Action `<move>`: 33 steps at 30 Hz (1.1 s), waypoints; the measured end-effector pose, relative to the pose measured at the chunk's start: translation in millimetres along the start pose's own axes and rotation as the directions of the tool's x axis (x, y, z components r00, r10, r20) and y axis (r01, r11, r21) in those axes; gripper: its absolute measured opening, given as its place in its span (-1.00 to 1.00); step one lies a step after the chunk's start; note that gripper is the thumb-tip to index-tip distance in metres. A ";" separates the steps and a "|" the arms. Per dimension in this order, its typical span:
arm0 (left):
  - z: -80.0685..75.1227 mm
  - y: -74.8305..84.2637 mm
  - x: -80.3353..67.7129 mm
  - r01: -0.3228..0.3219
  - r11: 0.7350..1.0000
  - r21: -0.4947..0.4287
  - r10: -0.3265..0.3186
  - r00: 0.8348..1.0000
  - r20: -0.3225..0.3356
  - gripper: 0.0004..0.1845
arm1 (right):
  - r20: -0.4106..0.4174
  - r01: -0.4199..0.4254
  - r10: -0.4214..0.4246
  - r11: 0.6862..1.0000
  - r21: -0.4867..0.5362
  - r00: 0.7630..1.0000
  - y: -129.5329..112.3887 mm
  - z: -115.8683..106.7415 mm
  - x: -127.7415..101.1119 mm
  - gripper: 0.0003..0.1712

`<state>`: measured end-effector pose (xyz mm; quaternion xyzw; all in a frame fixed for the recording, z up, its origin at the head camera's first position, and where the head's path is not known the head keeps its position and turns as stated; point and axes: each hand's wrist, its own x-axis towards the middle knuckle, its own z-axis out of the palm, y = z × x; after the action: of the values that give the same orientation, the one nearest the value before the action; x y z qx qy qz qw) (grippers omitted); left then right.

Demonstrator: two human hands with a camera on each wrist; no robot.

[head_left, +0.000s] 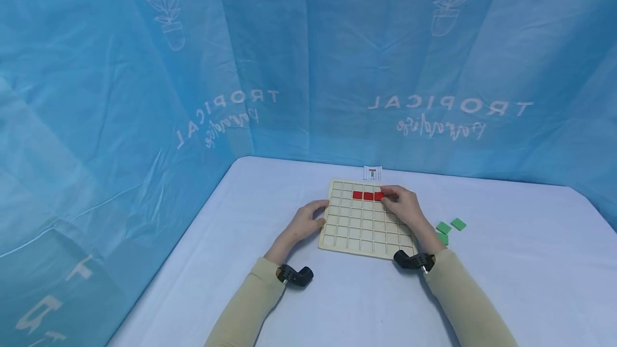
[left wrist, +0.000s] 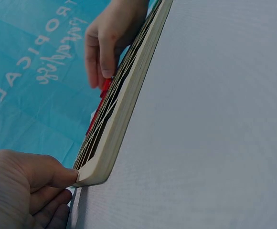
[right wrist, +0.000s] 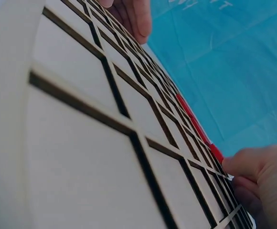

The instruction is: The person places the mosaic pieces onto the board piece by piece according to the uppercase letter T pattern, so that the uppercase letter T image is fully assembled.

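Observation:
A pale wooden grid board (head_left: 359, 227) lies flat on the table. Three red square tiles make a row near its far side: a left one (head_left: 357, 195), a middle one (head_left: 368, 196) and a right one (head_left: 378, 196). My right hand (head_left: 404, 205) pinches the right tile between thumb and fingers at the end of that row; in the right wrist view this red tile (right wrist: 217, 153) sits slightly raised against the others. At the board's left edge, my left hand (head_left: 305, 221) touches the rim with loosely bent fingers. The left wrist view shows a fingertip (left wrist: 70, 177) against the board's corner.
Green square tiles (head_left: 458, 224) lie on the white table (head_left: 520, 261) right of the board, partly beside my right forearm. A small printed card with a grid pattern (head_left: 373, 173) lies just beyond the board. Blue printed curtains (head_left: 337, 58) enclose the back and left.

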<state>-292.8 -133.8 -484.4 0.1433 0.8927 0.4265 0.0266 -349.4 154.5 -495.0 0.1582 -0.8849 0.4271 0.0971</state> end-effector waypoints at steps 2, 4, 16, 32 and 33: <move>0.4 0.7 0.3 0.005 1.000 -0.002 -0.005 1.000 0.000 -0.45 | -0.006 0.016 -0.016 1.000 -0.016 1.000 1.5 0.1 -0.5 -0.61; 1.0 1.1 0.4 0.012 1.000 0.000 -0.012 1.000 0.002 -0.45 | -0.002 0.023 -0.023 0.999 -0.029 1.000 2.7 -0.1 -1.2 -0.61; 2.3 1.1 0.9 0.015 1.000 0.006 -0.015 1.000 0.004 -0.45 | 0.018 -0.022 0.023 0.999 -0.023 1.000 -1.3 -5.1 -3.2 -0.57; -0.5 -0.1 1.4 -0.004 0.999 0.046 0.003 1.000 0.002 -0.47 | -0.076 -0.042 0.061 0.973 0.228 0.995 44.3 -58.1 -5.9 -0.34; -0.6 -0.1 1.2 -0.002 0.999 0.047 0.002 1.000 0.001 -0.46 | -0.097 -0.040 0.062 0.976 0.214 0.993 55.8 -62.6 -8.2 -0.29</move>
<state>-294.1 -134.0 -484.0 0.1451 0.9023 0.4052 0.0232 -359.7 238.0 -499.4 0.1226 -0.8319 0.5290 0.1143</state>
